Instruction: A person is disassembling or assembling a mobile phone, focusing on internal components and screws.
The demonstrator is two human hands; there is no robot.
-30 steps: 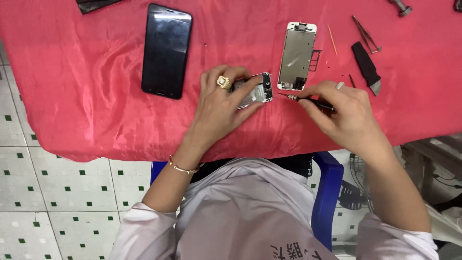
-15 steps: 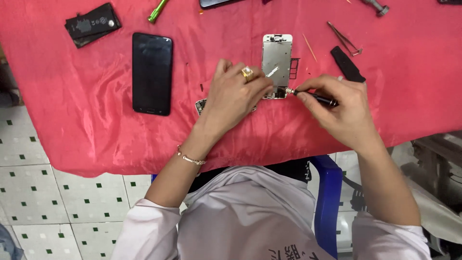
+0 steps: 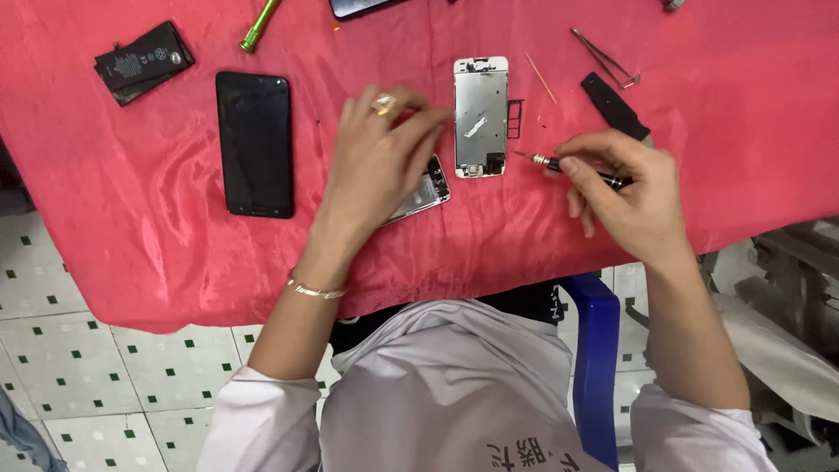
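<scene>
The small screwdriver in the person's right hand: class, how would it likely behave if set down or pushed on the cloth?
The screwdriver looks thin and round, so it may roll, though the wrinkled red cloth could slow it. It seems stiff and light. Its fine tip, pointing from the right hand toward the opened phone, probably damages easily.

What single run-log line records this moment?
left hand: on phone housing | right hand: holds screwdriver | screen panel: lying on red cloth

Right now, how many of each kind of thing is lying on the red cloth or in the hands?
Black phones: 1
Opened phone parts: 2
Batteries: 1
Screwdrivers: 2
Tweezers: 1
Black pry tools: 1
Total: 8
</scene>
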